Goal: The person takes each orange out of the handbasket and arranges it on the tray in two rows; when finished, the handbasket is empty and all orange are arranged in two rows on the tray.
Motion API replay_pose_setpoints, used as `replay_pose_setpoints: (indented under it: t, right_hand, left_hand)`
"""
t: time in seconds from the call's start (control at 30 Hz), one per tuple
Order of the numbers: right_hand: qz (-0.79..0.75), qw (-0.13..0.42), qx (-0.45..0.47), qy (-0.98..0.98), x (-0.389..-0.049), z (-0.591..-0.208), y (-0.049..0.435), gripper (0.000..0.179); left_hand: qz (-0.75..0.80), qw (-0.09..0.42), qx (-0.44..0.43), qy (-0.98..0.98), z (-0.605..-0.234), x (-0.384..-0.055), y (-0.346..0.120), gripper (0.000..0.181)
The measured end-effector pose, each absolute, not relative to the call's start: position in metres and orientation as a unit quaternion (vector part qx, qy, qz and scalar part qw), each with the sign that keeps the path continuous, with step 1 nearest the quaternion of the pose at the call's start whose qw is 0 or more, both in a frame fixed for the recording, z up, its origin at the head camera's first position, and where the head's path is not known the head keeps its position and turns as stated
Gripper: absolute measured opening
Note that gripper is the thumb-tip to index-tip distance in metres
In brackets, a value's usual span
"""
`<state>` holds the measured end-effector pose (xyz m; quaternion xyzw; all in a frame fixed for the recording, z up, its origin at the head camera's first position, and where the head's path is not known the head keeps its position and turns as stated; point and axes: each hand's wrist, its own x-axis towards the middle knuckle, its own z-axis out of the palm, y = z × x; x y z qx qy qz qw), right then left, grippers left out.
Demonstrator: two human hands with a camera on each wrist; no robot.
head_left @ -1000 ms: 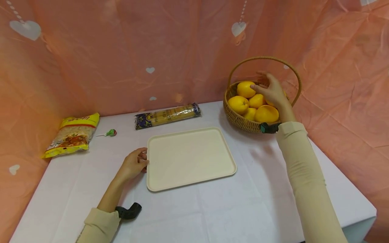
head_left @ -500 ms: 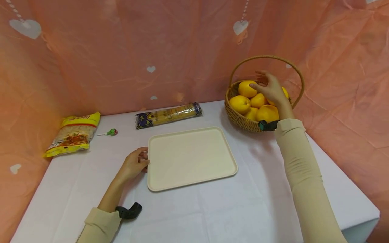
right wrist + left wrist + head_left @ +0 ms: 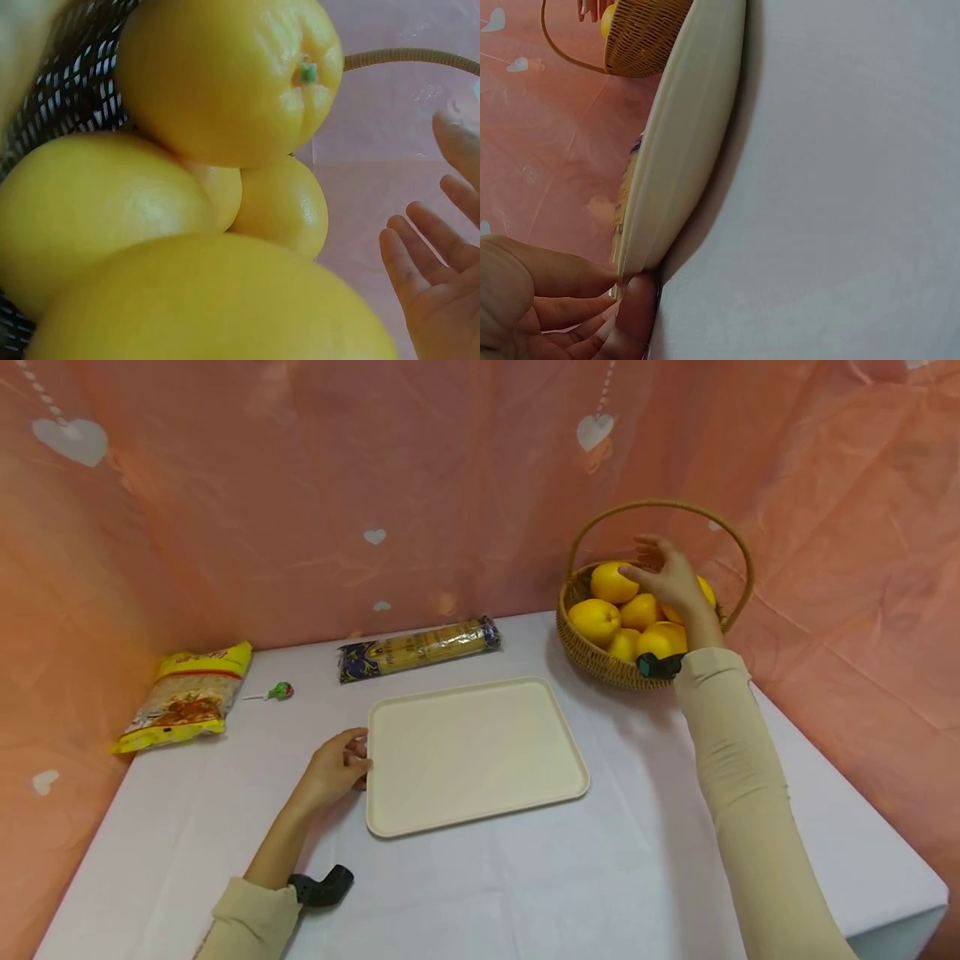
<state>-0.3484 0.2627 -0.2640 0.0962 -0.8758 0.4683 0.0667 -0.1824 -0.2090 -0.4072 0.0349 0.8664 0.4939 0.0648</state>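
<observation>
On the white-covered table lies a beige rectangular tray (image 3: 477,757). My left hand (image 3: 335,768) pinches its left edge; in the left wrist view, the tray rim (image 3: 679,142) runs between the thumb and fingers. My right hand (image 3: 672,581) hovers over a wicker basket (image 3: 600,667) with its fingers apart and nothing held. Several yellow fruits (image 3: 595,622) fill that basket. Up close in the right wrist view, one yellow fruit (image 3: 225,82) shows a small green stem end, and the right hand (image 3: 442,277) is spread beside the pile.
The basket's tall handle (image 3: 660,503) arches over the right hand. Behind the tray lies a long pack of dry noodles (image 3: 420,649). At the left are a lollipop (image 3: 281,691) and a yellow food bag (image 3: 187,697). A pink curtain (image 3: 465,485) hangs behind the table.
The head view has shifted slightly. Both hands keep nearly the same places, the left at the tray's edge and the right over the basket.
</observation>
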Motion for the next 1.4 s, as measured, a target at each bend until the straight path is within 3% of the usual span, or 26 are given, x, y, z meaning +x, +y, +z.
replay_pose_setpoints:
  t: [0.53,1.2,1.4]
  right_hand:
    - [0.463,0.05,0.073,-0.882,-0.356,-0.262,0.263,0.065]
    - [0.452,0.036,0.113,-0.884,-0.381,-0.271,0.243,0.061]
    - [0.449,0.037,0.099,-0.887,-0.372,-0.271,0.257,0.061]
  left_hand:
    - [0.493,0.063,0.038,0.867,-0.406,-0.177,-0.211,0.05]
    - [0.489,0.047,0.004,0.871,-0.402,-0.161,-0.217,0.05]
    - [0.487,0.052,0.013,0.872,-0.404,-0.168,-0.207,0.05]
